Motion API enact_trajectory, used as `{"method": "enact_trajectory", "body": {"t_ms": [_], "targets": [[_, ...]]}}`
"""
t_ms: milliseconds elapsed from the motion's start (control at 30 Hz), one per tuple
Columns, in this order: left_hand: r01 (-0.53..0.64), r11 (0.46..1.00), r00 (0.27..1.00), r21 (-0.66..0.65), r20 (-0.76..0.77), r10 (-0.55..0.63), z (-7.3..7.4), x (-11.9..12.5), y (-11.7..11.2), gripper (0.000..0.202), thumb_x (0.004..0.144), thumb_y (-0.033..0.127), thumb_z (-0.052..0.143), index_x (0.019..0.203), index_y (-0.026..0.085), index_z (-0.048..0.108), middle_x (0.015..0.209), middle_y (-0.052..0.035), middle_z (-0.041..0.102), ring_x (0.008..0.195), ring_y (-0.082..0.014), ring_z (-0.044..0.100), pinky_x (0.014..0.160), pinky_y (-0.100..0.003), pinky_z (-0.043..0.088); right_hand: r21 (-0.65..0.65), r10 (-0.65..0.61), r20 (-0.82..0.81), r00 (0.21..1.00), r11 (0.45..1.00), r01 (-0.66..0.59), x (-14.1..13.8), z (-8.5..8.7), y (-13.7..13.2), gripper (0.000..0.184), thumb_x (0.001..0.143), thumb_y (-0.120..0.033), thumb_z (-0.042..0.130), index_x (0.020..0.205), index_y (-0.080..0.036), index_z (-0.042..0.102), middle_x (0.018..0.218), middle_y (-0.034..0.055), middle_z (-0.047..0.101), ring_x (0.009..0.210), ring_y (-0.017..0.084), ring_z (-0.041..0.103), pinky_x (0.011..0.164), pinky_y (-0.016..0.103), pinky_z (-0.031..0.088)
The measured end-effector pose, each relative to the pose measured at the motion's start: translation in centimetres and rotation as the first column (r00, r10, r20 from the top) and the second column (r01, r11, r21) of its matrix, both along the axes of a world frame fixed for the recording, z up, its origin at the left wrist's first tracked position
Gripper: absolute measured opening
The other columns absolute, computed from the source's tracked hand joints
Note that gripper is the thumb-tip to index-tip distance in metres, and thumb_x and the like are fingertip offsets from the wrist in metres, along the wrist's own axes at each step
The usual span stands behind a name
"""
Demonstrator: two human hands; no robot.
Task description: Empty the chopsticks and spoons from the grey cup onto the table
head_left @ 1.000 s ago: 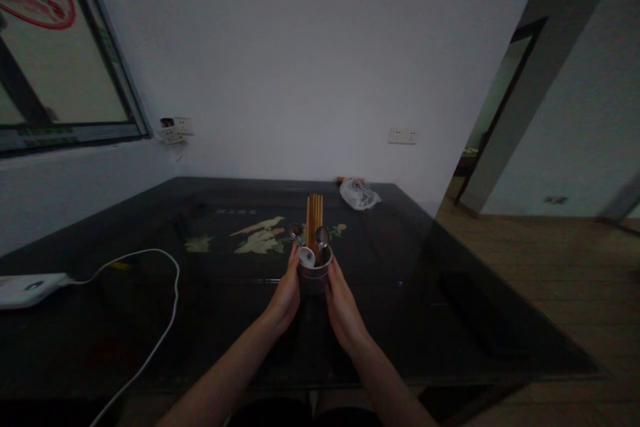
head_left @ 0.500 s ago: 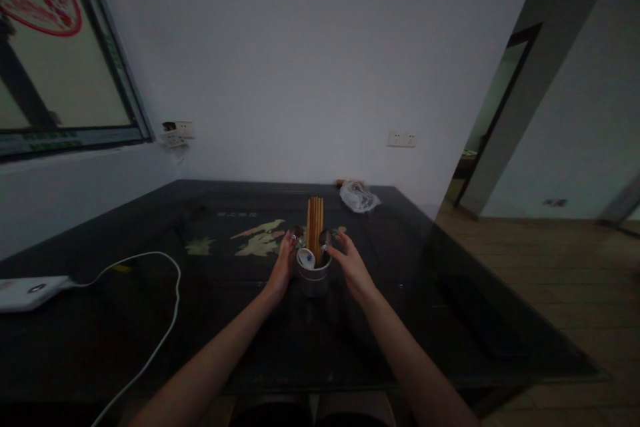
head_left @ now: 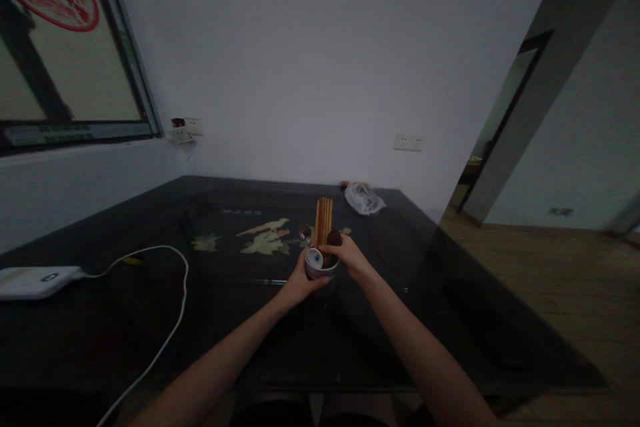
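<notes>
A small light-coloured utensil cup [head_left: 323, 272] stands on the dark table in front of me. It holds an upright bundle of chopsticks [head_left: 324, 220], a white spoon with a blue mark [head_left: 315, 258] and a shiny metal spoon [head_left: 305, 232] at its left. My left hand [head_left: 299, 285] wraps the cup's left side, its thumb across the front. Over the right rim, my right hand [head_left: 350, 256] pinches a dark-looking spoon [head_left: 334, 237] just below its bowl. The handle of that spoon is hidden by the fingers and cup.
A crumpled clear plastic bag [head_left: 364, 199] lies at the table's back edge. To the left, a white device [head_left: 43, 281] trails a white cable [head_left: 184, 287] across the tabletop. A dark flat object [head_left: 487, 323] rests at the right. Wall sockets [head_left: 409, 142] are beyond the table.
My left hand has come down from beside the left spoon to grip the cup. The right hand has moved inward and closed on the right spoon. The view has shifted slightly.
</notes>
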State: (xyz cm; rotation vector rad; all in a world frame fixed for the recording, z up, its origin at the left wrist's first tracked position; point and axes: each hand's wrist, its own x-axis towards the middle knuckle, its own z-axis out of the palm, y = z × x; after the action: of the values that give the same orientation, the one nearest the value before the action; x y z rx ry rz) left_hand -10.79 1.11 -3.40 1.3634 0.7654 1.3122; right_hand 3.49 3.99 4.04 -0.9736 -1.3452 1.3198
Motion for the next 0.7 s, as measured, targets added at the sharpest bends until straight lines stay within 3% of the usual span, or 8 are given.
{"method": "enact_trajectory", "body": {"t_ms": [167, 367, 567, 700], "targets": [[-0.019, 0.995, 0.991, 0.097, -0.127, 0.032, -1.1, -0.06, 0.45, 0.1, 0.056, 0.042, 0.081, 0.134, 0.021, 0.023, 0.136, -0.0164, 0.043, 0.127, -0.0288, 0.043, 0.109, -0.046, 0.026, -0.022, -0.016, 0.057, 0.998, 1.0, 0.017, 0.22, -0.26, 0.44, 0.031, 0.057, -0.026, 0.073, 0.085, -0.013, 0.069, 0.094, 0.0087, 0.072, 0.091, 0.025, 0.066, 0.086, 0.037, 0.048], [-0.01, 0.991, 0.985, 0.137, -0.169, 0.034, -0.84, -0.07, 0.52, 0.099, 0.053, 0.041, 0.082, 0.131, 0.02, 0.025, 0.132, -0.0155, 0.047, 0.124, -0.0288, 0.046, 0.108, -0.046, 0.028, 0.023, -0.056, 0.083, 0.995, 0.998, 0.055, 0.09, -0.3, 0.27, 0.032, 0.058, -0.024, 0.071, 0.088, -0.013, 0.068, 0.098, 0.0087, 0.072, 0.094, 0.024, 0.065, 0.088, 0.036, 0.048], [-0.011, 0.993, 0.973, 0.12, -0.226, 0.038, -0.93, -0.33, 0.63, 0.098, 0.055, 0.041, 0.082, 0.132, 0.019, 0.026, 0.13, -0.0154, 0.048, 0.122, -0.0282, 0.047, 0.106, -0.046, 0.031, 0.043, -0.083, 0.107, 0.991, 0.996, 0.079, 0.25, -0.62, 0.61, 0.027, 0.06, -0.031, 0.071, 0.078, -0.011, 0.068, 0.082, 0.0097, 0.073, 0.08, 0.024, 0.067, 0.078, 0.035, 0.05], [-0.016, 0.993, 0.97, 0.12, -0.238, 0.044, -1.01, -0.39, 0.65, 0.095, 0.056, 0.041, 0.082, 0.13, 0.017, 0.027, 0.13, -0.0165, 0.047, 0.123, -0.0284, 0.046, 0.107, -0.045, 0.031, 0.09, -0.073, 0.084, 0.994, 0.994, 0.066, 0.34, -0.88, 1.02, 0.031, 0.062, -0.036, 0.071, 0.081, -0.012, 0.067, 0.084, 0.0092, 0.072, 0.08, 0.024, 0.067, 0.075, 0.034, 0.051]]}}
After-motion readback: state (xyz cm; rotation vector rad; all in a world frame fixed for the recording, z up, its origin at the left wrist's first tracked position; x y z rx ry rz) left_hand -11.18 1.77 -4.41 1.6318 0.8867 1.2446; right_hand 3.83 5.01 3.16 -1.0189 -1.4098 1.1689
